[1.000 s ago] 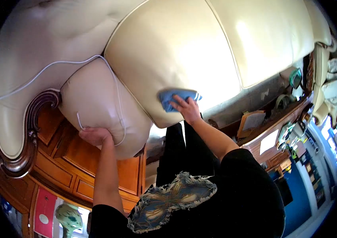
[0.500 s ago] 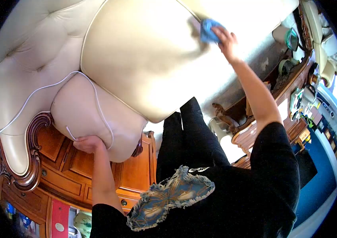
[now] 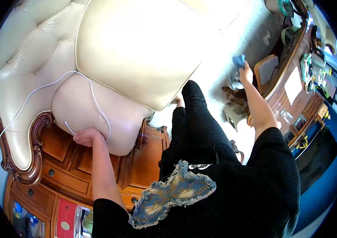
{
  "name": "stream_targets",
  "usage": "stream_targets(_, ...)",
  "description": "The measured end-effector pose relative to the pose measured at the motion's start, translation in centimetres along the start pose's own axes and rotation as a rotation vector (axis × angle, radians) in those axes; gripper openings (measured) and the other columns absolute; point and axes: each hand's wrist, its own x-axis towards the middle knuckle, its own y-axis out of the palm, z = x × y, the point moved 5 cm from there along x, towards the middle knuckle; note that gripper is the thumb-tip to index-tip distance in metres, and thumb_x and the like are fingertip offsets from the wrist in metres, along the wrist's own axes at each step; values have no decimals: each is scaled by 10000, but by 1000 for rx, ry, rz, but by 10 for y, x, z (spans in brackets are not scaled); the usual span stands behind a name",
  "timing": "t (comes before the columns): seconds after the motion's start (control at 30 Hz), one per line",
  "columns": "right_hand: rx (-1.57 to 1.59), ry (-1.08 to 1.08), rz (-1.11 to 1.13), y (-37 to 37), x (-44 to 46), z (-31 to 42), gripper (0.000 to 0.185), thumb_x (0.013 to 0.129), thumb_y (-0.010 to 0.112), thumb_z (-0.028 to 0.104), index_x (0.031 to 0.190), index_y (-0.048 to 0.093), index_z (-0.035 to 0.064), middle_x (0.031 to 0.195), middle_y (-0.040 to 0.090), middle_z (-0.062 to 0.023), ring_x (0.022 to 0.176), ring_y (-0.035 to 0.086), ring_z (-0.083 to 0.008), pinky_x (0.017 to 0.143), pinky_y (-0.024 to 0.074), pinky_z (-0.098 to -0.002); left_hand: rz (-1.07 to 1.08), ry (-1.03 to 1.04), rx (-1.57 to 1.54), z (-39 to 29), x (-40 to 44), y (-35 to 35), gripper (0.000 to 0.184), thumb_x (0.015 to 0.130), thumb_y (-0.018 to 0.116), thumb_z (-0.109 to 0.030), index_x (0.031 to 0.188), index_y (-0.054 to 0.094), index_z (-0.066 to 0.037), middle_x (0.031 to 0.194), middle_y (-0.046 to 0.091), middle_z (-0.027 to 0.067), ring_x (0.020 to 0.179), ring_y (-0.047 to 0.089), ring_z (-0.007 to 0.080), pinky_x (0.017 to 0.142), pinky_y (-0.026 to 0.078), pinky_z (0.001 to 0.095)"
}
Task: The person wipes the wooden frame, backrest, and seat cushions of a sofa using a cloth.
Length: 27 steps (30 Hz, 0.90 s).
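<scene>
My right hand [image 3: 246, 73] is closed round a crumpled blue cloth [image 3: 238, 60], held in the air between the sofa and the desk. Below the cloth a greyish, blurred shape shows that I cannot make out. On the left, my left hand [image 3: 85, 137] rests in a fist against the rounded sofa arm [image 3: 83, 107]. A thin white cable [image 3: 93, 93] loops over that arm and runs under my wrist; its end sticks out past my curled fingers. Beside it, the cream sofa cushion [image 3: 136, 55] lies in bright light.
A carved wooden sofa frame [image 3: 36, 131] and a wooden cabinet [image 3: 73, 168] stand at left. To the right is a wooden desk [image 3: 299, 101] with papers and small items. A bin [image 3: 276, 7] stands at the upper right. My black-trousered legs [image 3: 196, 123] are between sofa and desk.
My right hand has lifted the blue cloth off the cushion and moved right and down, towards the desk side. The view has shifted slightly. My left hand stays on the sofa arm.
</scene>
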Motion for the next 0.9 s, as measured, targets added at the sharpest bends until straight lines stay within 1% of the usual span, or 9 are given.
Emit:
stream_targets(0.13, 179, 104, -51, 57, 7, 54, 591, 889, 607, 237, 1461, 478, 157, 1130, 691, -227, 1017, 678, -395, 905, 526, -469, 86, -112, 22, 8, 4, 11, 374, 1059, 324, -239, 1103, 561, 47, 1136, 606, 249, 1022, 640, 407, 854, 539, 510)
stream_targets(0.27, 968, 376, 400, 148, -62, 120, 724, 894, 653, 317, 1499, 344, 66, 1176, 662, -275, 1054, 660, -422, 952, 527, -481, 109, -121, -58, -11, -9, -16, 394, 1069, 298, -252, 1133, 545, 48, 1162, 602, 249, 1054, 636, 412, 860, 548, 507)
stream_targets(0.43, 371, 101, 754, 353, -285, 59, 433, 907, 622, 275, 1276, 602, 48, 1231, 637, -216, 1156, 601, -372, 945, 501, -550, 183, -152, -75, -24, -30, -41, 447, 1073, 276, -257, 1231, 521, 82, 1214, 590, 273, 1102, 619, 429, 912, 548, 522)
stream_targets(0.53, 1275, 761, 966, 388, -358, 75, 260, 971, 549, 149, 1163, 640, -1, 1027, 694, -158, 899, 674, -318, 779, 558, -565, 267, -189, -242, -14, -21, -31, 459, 1064, 254, -218, 1244, 528, 102, 1258, 579, 311, 1129, 611, 436, 946, 548, 531)
stream_targets(0.67, 1430, 1151, 814, 328, -269, 73, 356, 1041, 417, 235, 1267, 558, -1, 1192, 643, -150, 1034, 657, -322, 937, 521, -551, 350, -297, -443, 22, 18, 11, 466, 1043, 289, -207, 1236, 571, 111, 1302, 596, 266, 1144, 613, 388, 959, 533, 470)
stream_targets(0.7, 1830, 1098, 789, 307, -222, 75, 351, 1054, 379, 251, 1274, 568, 53, 1158, 665, -141, 1071, 644, -329, 970, 510, -539, 382, -389, -653, 38, 30, 27, 420, 1040, 328, -190, 1230, 578, 89, 1291, 613, 237, 1109, 620, 379, 914, 528, 460)
stream_targets(0.77, 2208, 613, 681, 192, -126, 72, 257, 1016, 469, 233, 1119, 607, 42, 1019, 693, -140, 917, 683, -318, 883, 563, -477, 474, -344, -623, 42, 31, 18, 320, 1013, 415, -186, 1028, 619, 59, 1064, 673, 187, 924, 644, 325, 758, 532, 434)
stream_targets(0.87, 1919, 302, 605, 53, -28, 27, 111, 926, 599, 213, 900, 632, 110, 809, 658, -56, 781, 665, -218, 762, 574, -405, 767, -370, -821, 51, 16, 15, 264, 945, 540, -176, 710, 452, -93, 695, 531, 37, 629, 518, 195, 538, 385, 353)
stream_targets(0.9, 1860, 141, 573, 6, -9, 7, 77, 917, 610, 161, 951, 629, 94, 792, 639, -47, 777, 665, -201, 716, 579, -382, 743, -324, -904, 42, -2, -3, 215, 939, 548, -182, 762, 536, -59, 716, 548, 38, 636, 518, 185, 544, 392, 345)
